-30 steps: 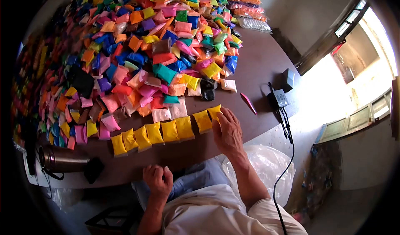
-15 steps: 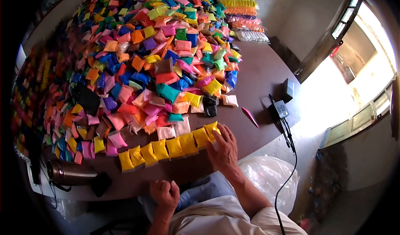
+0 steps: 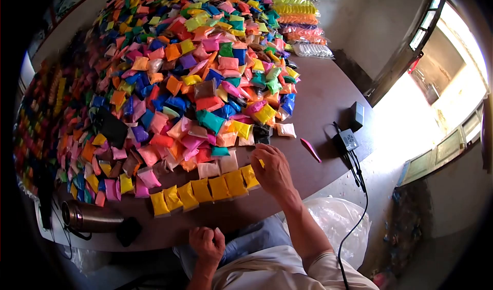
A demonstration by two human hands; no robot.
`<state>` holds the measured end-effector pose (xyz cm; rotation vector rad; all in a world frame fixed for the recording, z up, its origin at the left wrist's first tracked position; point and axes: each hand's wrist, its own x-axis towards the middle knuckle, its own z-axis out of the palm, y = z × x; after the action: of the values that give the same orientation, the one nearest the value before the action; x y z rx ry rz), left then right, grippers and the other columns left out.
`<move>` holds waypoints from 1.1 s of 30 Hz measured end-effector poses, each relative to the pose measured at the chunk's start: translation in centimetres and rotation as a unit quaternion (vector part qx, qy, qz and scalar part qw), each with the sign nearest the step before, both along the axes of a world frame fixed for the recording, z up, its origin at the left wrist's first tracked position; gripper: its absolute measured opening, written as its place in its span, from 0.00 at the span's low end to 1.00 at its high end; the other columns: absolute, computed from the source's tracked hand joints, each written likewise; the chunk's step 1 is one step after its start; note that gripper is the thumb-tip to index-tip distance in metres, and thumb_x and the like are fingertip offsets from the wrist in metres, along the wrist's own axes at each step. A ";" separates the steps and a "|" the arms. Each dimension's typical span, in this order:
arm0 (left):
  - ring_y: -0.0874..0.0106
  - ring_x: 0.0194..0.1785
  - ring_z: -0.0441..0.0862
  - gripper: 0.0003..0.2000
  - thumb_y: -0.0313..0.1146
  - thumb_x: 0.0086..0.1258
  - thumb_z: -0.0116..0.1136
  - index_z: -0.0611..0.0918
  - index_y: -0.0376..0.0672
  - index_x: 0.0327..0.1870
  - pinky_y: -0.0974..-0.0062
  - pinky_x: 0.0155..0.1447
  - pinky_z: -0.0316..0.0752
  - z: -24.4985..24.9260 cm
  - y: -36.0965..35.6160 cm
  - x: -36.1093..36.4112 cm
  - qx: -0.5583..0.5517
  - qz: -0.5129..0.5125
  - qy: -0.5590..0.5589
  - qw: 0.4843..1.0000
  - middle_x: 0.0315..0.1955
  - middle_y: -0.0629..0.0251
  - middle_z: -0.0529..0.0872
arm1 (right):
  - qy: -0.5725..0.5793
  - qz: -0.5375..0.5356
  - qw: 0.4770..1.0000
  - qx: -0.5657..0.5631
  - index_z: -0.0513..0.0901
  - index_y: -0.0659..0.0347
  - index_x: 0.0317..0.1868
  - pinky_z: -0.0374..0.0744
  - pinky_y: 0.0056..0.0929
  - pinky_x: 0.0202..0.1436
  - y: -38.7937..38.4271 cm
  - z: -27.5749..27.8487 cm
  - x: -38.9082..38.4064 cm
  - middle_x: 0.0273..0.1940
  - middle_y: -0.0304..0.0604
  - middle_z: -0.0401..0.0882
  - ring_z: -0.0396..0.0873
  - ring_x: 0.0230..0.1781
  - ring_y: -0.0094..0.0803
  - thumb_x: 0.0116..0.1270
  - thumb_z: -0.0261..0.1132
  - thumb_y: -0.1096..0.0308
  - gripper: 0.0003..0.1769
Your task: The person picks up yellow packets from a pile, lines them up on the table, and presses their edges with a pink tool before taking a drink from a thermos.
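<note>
- Two bare hands show in the lower middle of the frame, both belonging to the person wearing the camera.
- The right hand [image 3: 272,172] lies palm down at the right end of a row of yellow packets [image 3: 205,190], which runs along the near part of the brown table [image 3: 318,89] just below centre.
- Its fingers are bent and close together over the end packet [image 3: 262,162], of which only a yellow corner peeks out; whether they grip it or only press on it cannot be told.
- The left hand [image 3: 207,242] is curled into a loose fist at the bottom centre, below the table's near edge, with nothing visible inside it.
- A big heap of coloured packets [image 3: 195,74] fills the upper left and centre, touching the far side of the yellow row.
- A black packet [image 3: 262,133] and a white packet [image 3: 286,129] lie at the heap's right edge, just above the right hand.
- A pink strip [image 3: 310,150] lies to the right of the hand, apart from it.
- A black power adapter [image 3: 346,140] sits further right, its cable [image 3: 354,208] hanging down over the table edge.
- A metal flask [image 3: 90,217] lies on its side at the lower left.
- A clear plastic bag [image 3: 334,218] sits below the table at the lower right.
</note>
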<state>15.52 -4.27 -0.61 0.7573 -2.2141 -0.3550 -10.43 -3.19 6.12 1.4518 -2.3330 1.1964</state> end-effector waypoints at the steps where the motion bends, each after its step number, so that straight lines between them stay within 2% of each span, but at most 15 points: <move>1: 0.58 0.24 0.70 0.13 0.26 0.57 0.57 0.65 0.44 0.18 0.60 0.31 0.65 0.0 0.0 0.0 0.002 -0.001 0.003 1.000 0.17 0.62 0.70 | -0.009 0.020 1.000 0.010 0.80 0.63 0.34 0.76 0.38 0.51 -0.5 0.1 -0.4 0.45 0.46 0.80 0.78 0.48 0.44 0.61 0.63 0.72 0.04; 5: 0.58 0.23 0.70 0.14 0.26 0.57 0.57 0.64 0.44 0.17 0.61 0.30 0.65 0.3 -0.3 -0.3 0.004 0.001 -0.004 1.000 0.15 0.62 0.70 | -0.024 0.033 0.998 0.038 0.79 0.63 0.33 0.76 0.38 0.48 -2.0 -0.4 -1.9 0.40 0.46 0.80 0.78 0.44 0.45 0.60 0.63 0.72 0.03; 11: 0.57 0.21 0.71 0.15 0.26 0.58 0.58 0.65 0.43 0.15 0.61 0.27 0.66 1.7 -0.6 -1.1 0.014 0.019 -0.037 0.999 0.14 0.60 0.70 | -0.016 0.008 1.000 0.005 0.79 0.63 0.36 0.77 0.40 0.46 -3.2 -0.6 -4.7 0.38 0.48 0.80 0.78 0.43 0.48 0.60 0.62 0.73 0.05; 13: 0.57 0.21 0.71 0.15 0.27 0.58 0.58 0.65 0.43 0.15 0.61 0.27 0.67 1.9 -0.8 -1.3 0.019 0.019 -0.043 0.999 0.14 0.60 0.70 | -0.039 -0.010 0.999 -0.008 0.80 0.62 0.38 0.75 0.40 0.48 -4.1 -0.9 -6.0 0.42 0.47 0.80 0.76 0.45 0.48 0.60 0.61 0.72 0.06; 15: 0.57 0.20 0.71 0.15 0.27 0.58 0.58 0.66 0.43 0.14 0.61 0.26 0.67 1.8 -0.9 -1.4 0.024 0.020 -0.051 0.998 0.13 0.60 0.70 | -0.009 -0.034 0.997 -0.066 0.80 0.61 0.43 0.75 0.39 0.49 -5.4 -0.7 -7.5 0.46 0.49 0.80 0.76 0.47 0.49 0.61 0.61 0.71 0.10; 16: 0.57 0.20 0.71 0.15 0.27 0.58 0.59 0.66 0.43 0.14 0.61 0.26 0.67 1.6 -0.9 -1.4 0.023 0.021 -0.054 0.998 0.13 0.60 0.71 | 0.053 -0.019 0.995 -0.086 0.79 0.61 0.48 0.75 0.40 0.49 -6.3 -0.6 -8.4 0.48 0.50 0.80 0.76 0.48 0.49 0.61 0.62 0.69 0.14; 17: 0.57 0.20 0.71 0.16 0.27 0.58 0.59 0.66 0.43 0.14 0.61 0.26 0.68 1.5 -0.9 -1.4 0.021 0.022 -0.057 0.998 0.13 0.60 0.71 | 0.052 -0.019 0.995 -0.086 0.79 0.61 0.48 0.75 0.40 0.49 -7.1 -0.7 -9.1 0.48 0.50 0.80 0.76 0.48 0.49 0.61 0.62 0.69 0.14; 19: 0.57 0.20 0.71 0.16 0.27 0.57 0.59 0.66 0.43 0.14 0.61 0.26 0.68 1.5 -0.9 -1.4 0.008 0.024 -0.057 0.998 0.13 0.60 0.71 | 0.177 -0.019 0.981 -0.080 0.81 0.63 0.47 0.76 0.36 0.55 -8.7 -1.0 -10.0 0.50 0.50 0.80 0.77 0.52 0.46 0.61 0.62 0.70 0.13; 20: 0.57 0.20 0.71 0.16 0.26 0.57 0.59 0.65 0.43 0.14 0.61 0.25 0.67 1.4 -0.9 -1.4 -0.004 0.027 -0.056 0.998 0.13 0.60 0.71 | 0.175 -0.019 0.981 -0.081 0.81 0.63 0.47 0.76 0.36 0.55 -9.2 -1.2 -10.9 0.50 0.50 0.80 0.77 0.52 0.46 0.61 0.62 0.70 0.13; 22: 0.57 0.20 0.72 0.16 0.26 0.56 0.60 0.65 0.43 0.14 0.61 0.25 0.67 1.4 -0.9 -1.4 -0.004 0.029 -0.057 0.998 0.13 0.60 0.71 | 0.124 0.038 0.991 -0.015 0.83 0.64 0.36 0.76 0.37 0.53 -9.8 -1.3 -12.8 0.46 0.50 0.81 0.78 0.49 0.46 0.58 0.63 0.69 0.08; 23: 0.57 0.20 0.72 0.16 0.26 0.56 0.60 0.65 0.43 0.14 0.61 0.25 0.67 1.4 -0.9 -1.3 -0.003 0.031 -0.058 0.998 0.13 0.61 0.71 | 0.123 0.041 0.991 -0.015 0.83 0.64 0.36 0.76 0.37 0.53 -9.9 -1.3 -13.3 0.46 0.50 0.81 0.78 0.49 0.46 0.58 0.63 0.69 0.08; 25: 0.57 0.20 0.72 0.16 0.26 0.55 0.60 0.65 0.44 0.14 0.61 0.25 0.67 1.6 -0.8 -1.4 -0.001 0.034 -0.055 0.998 0.13 0.61 0.71 | 0.032 0.017 0.998 0.047 0.83 0.64 0.27 0.76 0.39 0.49 -10.1 -1.3 -14.0 0.41 0.48 0.82 0.78 0.45 0.46 0.55 0.64 0.69 0.06; 26: 0.57 0.20 0.72 0.16 0.26 0.55 0.60 0.65 0.44 0.14 0.61 0.25 0.67 1.7 -0.8 -1.4 -0.001 0.034 -0.053 0.998 0.13 0.61 0.71 | 0.063 0.020 0.997 0.032 0.83 0.62 0.31 0.74 0.40 0.50 -10.2 -1.6 -14.2 0.37 0.46 0.83 0.78 0.44 0.45 0.54 0.63 0.70 0.06; 29: 0.57 0.19 0.71 0.16 0.26 0.55 0.60 0.65 0.44 0.14 0.60 0.25 0.67 1.0 -0.9 -1.3 -0.008 0.030 -0.039 0.999 0.13 0.61 0.71 | 0.106 -0.001 0.993 0.050 0.83 0.60 0.36 0.71 0.39 0.54 -10.7 -1.9 -13.9 0.34 0.44 0.83 0.77 0.45 0.43 0.54 0.62 0.70 0.09; 33: 0.57 0.19 0.71 0.16 0.26 0.55 0.61 0.65 0.44 0.14 0.60 0.25 0.67 0.9 -0.9 -1.1 -0.004 0.030 -0.038 0.999 0.13 0.61 0.70 | 0.150 0.030 0.987 0.040 0.83 0.57 0.39 0.68 0.38 0.56 -11.4 -1.7 -13.6 0.35 0.43 0.84 0.77 0.46 0.42 0.55 0.63 0.68 0.11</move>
<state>14.40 -5.15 0.29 0.8426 -2.2574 -0.2917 -23.98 -14.59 4.44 1.6121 -2.1678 0.8362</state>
